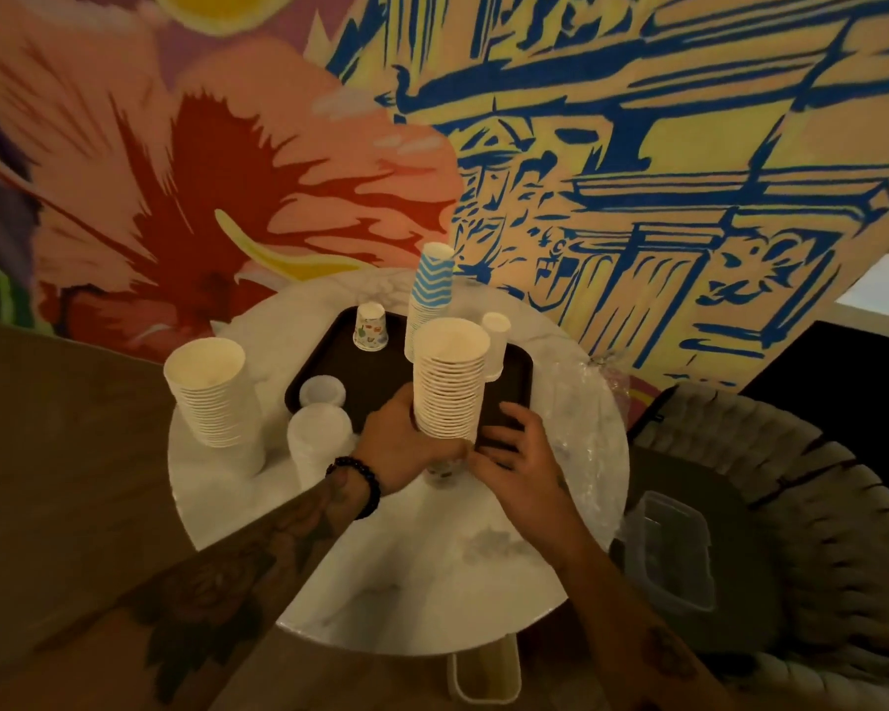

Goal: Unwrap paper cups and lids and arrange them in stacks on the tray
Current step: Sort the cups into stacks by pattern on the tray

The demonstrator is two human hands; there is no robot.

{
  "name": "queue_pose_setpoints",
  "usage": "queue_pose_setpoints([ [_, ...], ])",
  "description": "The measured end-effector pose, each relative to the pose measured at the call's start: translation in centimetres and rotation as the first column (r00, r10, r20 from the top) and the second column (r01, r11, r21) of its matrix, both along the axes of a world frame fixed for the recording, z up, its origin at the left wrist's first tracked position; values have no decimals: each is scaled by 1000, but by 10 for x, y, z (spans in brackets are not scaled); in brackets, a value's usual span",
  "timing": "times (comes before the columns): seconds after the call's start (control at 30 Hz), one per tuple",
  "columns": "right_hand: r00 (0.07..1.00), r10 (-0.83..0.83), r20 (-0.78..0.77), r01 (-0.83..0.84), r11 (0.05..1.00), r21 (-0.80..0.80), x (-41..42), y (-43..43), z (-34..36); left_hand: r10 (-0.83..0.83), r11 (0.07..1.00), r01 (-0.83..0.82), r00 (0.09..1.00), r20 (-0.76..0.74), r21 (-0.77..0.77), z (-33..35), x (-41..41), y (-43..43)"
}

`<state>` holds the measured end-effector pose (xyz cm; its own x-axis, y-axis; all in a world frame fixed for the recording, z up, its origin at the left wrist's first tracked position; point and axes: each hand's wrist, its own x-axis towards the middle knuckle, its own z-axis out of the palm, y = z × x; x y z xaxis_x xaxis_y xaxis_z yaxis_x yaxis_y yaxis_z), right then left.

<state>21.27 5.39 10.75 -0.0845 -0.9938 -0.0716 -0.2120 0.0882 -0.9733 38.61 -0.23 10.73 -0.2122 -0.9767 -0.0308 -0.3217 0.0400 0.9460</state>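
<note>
Grips the tall cup stack (pixel 450 382) low with the left hand (pixel 399 443), fingers curled round it. Touches its base with the right hand (pixel 519 456), fingers spread; perhaps pinches, too blurred to tell. Hides the stack's foot at the near edge of the tray (pixel 375 384).

Round white marble table (pixel 406 582) has a dark tray (pixel 360 382) sitting toward the far side, a tall stack of white cups (pixel 211 392) left of the tray, a shorter white stack (pixel 314 443) by the tray's near-left corner, and crumpled clear wrap (pixel 581 428) right of the tray.
</note>
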Motion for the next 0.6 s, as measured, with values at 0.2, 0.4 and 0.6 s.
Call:
queue_pose_setpoints([
  [0.2, 991, 126, 55, -124, 992, -33, 17, -13, 25, 21, 1000, -23, 995, -95, -21, 61, 13, -1],
  [0.4, 985, 155, 72, -146, 983, -116, 36, -14, 53, -7, 999, 1, 986, -167, -34, 98, 24, 7],
  [0.6, 955, 261, 143, -253, 965, -71, 26, -12, 66, 55, 991, -88, 955, -292, -100, 131, 54, -3],
])
